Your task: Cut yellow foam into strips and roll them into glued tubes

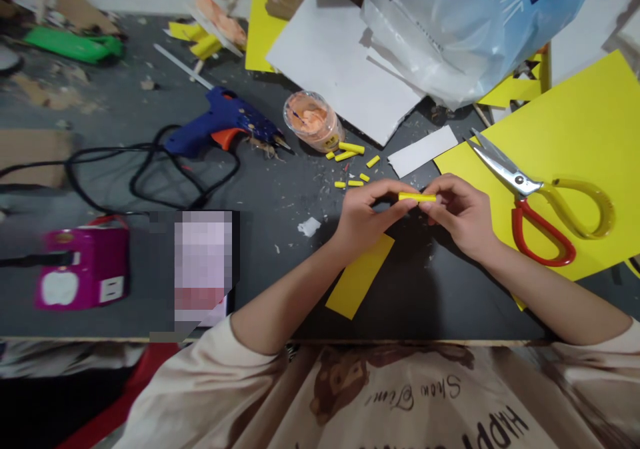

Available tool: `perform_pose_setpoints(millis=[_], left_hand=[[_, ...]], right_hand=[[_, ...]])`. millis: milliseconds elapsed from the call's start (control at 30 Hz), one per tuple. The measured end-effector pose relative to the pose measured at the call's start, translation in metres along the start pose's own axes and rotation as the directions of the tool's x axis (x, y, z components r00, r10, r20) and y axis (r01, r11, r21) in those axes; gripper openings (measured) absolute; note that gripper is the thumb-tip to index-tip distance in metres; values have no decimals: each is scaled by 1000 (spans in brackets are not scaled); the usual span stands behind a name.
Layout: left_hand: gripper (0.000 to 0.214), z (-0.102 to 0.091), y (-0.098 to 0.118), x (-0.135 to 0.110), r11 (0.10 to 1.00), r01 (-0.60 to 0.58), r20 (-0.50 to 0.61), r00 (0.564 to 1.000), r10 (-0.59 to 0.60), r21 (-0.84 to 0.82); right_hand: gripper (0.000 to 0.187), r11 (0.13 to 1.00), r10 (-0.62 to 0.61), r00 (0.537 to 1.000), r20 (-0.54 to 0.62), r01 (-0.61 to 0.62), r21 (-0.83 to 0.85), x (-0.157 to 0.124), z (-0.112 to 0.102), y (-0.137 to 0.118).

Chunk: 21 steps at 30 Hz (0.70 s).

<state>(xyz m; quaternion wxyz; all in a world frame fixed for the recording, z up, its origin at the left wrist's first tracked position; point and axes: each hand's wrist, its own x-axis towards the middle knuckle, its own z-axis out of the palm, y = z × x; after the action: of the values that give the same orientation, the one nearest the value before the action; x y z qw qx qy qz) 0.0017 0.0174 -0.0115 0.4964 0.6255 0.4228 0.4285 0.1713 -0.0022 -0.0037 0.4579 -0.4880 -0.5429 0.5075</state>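
Note:
A thin yellow paper roll (pixel 417 197) is held level above the dark table, pinched at both ends. My left hand (pixel 367 216) grips its left end with fingers closed. My right hand (pixel 460 212) pinches its right end. Several short yellow roll pieces (pixel 351 158) lie on the table just beyond my hands. A yellow paper strip (pixel 360 277) lies under my left wrist.
Scissors with yellow and red handles (pixel 540 199) rest on a yellow sheet (pixel 575 122) at the right. A blue glue gun (pixel 225 121) with a black cord and an orange-lidded jar (pixel 314 120) lie beyond. White paper (pixel 340 62), a plastic bag (pixel 460 22) and a magenta box (pixel 83 267) surround them.

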Motion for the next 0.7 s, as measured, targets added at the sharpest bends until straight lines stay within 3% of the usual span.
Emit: perform_pose_setpoints(millis=[567, 700], left_hand=[[10, -1, 3, -1, 996, -64, -8, 998, 64, 59], [12, 0, 4, -2, 996, -55, -12, 998, 56, 68]], right_hand=[[6, 995, -87, 996, 18, 88, -44, 0, 0, 1], [23, 998, -45, 999, 0, 45, 33, 1, 1, 4]])
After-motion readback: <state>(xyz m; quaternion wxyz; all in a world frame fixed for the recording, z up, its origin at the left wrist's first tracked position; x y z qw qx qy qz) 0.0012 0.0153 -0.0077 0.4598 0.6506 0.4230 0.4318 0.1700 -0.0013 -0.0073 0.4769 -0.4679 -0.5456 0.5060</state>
